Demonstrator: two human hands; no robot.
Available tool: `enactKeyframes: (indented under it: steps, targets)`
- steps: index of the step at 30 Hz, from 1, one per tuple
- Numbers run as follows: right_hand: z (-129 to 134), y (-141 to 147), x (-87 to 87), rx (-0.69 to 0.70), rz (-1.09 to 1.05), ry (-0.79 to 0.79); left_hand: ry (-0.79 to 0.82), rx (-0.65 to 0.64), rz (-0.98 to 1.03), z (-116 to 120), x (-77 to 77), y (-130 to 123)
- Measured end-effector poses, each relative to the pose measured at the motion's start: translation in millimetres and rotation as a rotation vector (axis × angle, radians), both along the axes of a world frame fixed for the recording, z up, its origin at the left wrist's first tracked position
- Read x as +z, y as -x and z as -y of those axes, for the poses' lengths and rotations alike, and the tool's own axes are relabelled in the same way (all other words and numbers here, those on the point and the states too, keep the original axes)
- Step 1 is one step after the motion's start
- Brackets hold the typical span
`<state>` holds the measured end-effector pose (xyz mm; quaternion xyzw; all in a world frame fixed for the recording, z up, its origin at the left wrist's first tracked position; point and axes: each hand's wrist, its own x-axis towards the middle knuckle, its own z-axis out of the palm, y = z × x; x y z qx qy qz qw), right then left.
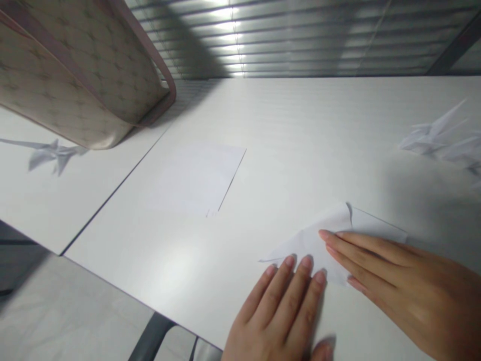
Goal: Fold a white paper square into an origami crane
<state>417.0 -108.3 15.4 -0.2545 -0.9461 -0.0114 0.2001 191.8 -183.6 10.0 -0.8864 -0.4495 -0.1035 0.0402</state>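
A partly folded sheet of white paper [311, 240] lies on the table at the lower right, one pointed corner reaching left. My left hand [281, 311] rests flat, its fingertips touching the paper's near edge. From the right, my right hand [398, 271] lies across the paper with its fingers stretched out, covering part of the folded layer. Behind it a straight paper edge runs toward the right. Neither hand grips anything.
A flat white sheet [195, 178] lies left of centre on the white table [300, 125]. Folded paper figures [432, 135] stand at the far right, and another paper figure [56, 154] is at the left beside a patterned bag [86, 65]. Blinds [319, 40] hang behind.
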Motion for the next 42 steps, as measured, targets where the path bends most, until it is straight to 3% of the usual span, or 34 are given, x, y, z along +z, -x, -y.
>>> enactKeyframes:
  steps: [13, 34, 39, 42]
  targets:
    - [5.3, -10.5, -11.3, 0.029, 0.063, 0.055, -0.008, 0.026, -0.01, 3.1, -2.4, -2.1]
    - [11.5, -17.7, -12.9, 0.045, 0.132, 0.034, 0.011, 0.051, -0.078, 5.2, 1.1, 5.1]
    - [9.3, -18.2, -13.7, 0.056, 0.16, 0.051, -0.058, 0.07, -0.104, 10.2, -2.8, -9.3]
    - [9.4, -21.1, -15.5, 0.076, 0.195, 0.037, -0.162, 0.176, -0.102, 15.3, -9.1, -26.4]
